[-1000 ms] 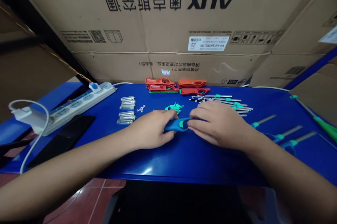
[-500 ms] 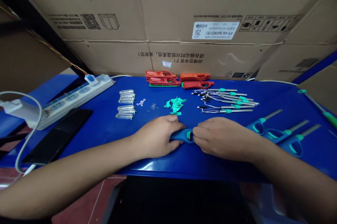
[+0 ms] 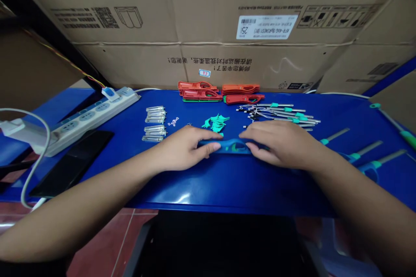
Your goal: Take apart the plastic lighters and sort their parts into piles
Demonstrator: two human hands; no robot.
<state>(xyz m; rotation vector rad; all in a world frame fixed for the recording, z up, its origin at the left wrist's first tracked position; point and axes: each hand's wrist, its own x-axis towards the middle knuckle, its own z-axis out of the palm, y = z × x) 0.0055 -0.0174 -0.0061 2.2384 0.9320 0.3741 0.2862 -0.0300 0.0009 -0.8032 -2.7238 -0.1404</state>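
Both my hands grip a blue plastic lighter-shaped handle lying lengthwise on the table. My left hand holds its left end, and my right hand holds its right end, hiding much of it. A teal inner piece shows in the handle's opening. Just beyond my left fingers lies a pile of small teal plastic parts. Metal rods with teal collars and thin wires lie in a row beyond my right hand. Red-orange handle shells are stacked at the far edge.
The blue table also holds clear parts, a power strip, and a black phone at left. Assembled blue lighters lie at right. Cardboard boxes stand along the back.
The view has tilted down, so everything sits higher in the frame. My hands have moved slightly away from me, and the blue handle now lies flatter and lengthwise between them.
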